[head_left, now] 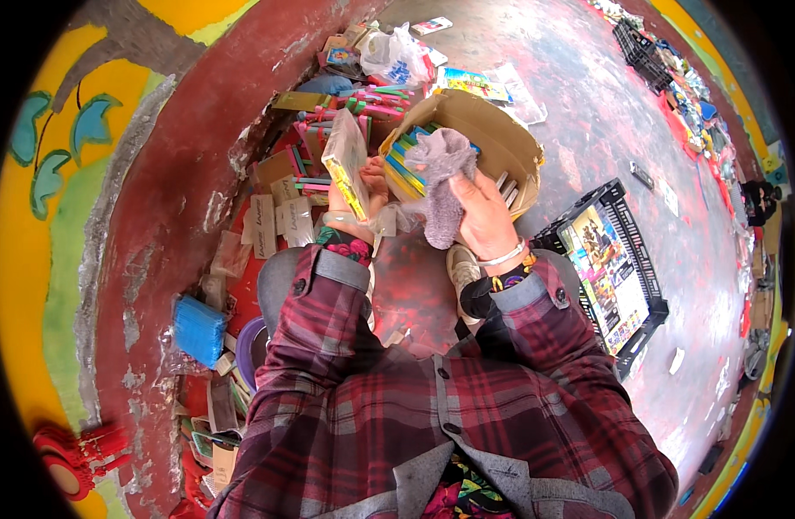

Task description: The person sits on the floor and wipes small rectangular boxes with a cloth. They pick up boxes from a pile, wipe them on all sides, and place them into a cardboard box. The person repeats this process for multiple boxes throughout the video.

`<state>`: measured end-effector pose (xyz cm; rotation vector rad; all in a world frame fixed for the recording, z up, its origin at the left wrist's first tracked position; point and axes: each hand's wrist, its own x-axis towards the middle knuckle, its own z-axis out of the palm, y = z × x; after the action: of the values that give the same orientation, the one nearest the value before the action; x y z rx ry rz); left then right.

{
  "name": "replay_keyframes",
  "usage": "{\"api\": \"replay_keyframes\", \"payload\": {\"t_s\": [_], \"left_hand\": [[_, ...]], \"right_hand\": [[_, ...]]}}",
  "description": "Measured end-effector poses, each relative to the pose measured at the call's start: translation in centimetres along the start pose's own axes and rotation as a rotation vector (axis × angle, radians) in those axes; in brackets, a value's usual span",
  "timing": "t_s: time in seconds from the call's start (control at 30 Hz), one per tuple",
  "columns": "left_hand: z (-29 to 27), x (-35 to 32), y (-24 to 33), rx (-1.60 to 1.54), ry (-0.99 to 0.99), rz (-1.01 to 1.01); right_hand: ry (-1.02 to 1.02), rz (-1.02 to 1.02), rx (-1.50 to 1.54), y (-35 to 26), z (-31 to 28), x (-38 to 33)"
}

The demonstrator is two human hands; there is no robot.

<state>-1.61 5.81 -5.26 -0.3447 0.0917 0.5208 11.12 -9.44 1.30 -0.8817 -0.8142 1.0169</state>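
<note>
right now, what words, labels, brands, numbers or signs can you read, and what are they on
I don't copy wording, but print shows on:
Pale packets, left: dark lettering
White plastic bag: blue print, crumpled
Flat box in left hand: too small to read
Sheets in the black crate: too small

We make out dark lettering on the pale cards left of the box, and blue print on the bag beyond its left side. Small print marks the yellow edge of the pack just left of the box. Print on the packet behind the box and the sheet to its right is too small for us to read.
</note>
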Motion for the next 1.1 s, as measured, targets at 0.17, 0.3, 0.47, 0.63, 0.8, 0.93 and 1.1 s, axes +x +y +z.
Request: {"api": "replay_keyframes", "payload": {"t_s": [0.17, 0.3, 0.47, 0.63, 0.8, 0.93, 1.1], "left_hand": [[-2.8, 1.1, -0.2, 0.267, -0.115, 0.030], [0.6, -0.5, -5.0, 0.868, -0.045, 0.318], [-3.6, -0.1, -4.2, 1.018, -0.181, 0.326], [2.8, -2.3, -9.1, 0.952, 0.107, 0.141], [0.4, -1.5, -7.3, 0.736, -0.200, -0.145], [0.1, -1.2, -7.7, 0.736, 0.063, 0.023], [-0.2, -0.8, -6.4, 0.693, -0.007, 0.037]], "right_hand": [[-0.041, -0.245, -0.495, -0.7, 2.6, 0.0], [-0.057, -0.226, -0.704, 1.0, 3.7, -0.3], [0.096, -0.206, -0.628, 3.3, 3.5, 0.4], [0.351, -0.193, -0.764, 4.5, -1.6, 3.2], [0.457, 0.173, -0.473, 4.9, -3.7, 3.9], [0.186, 0.035, -0.470, 6.7, -4.6, 3.6], [0.098, 0.384, -0.119, 1.4, -1.6, 2.7]]}}
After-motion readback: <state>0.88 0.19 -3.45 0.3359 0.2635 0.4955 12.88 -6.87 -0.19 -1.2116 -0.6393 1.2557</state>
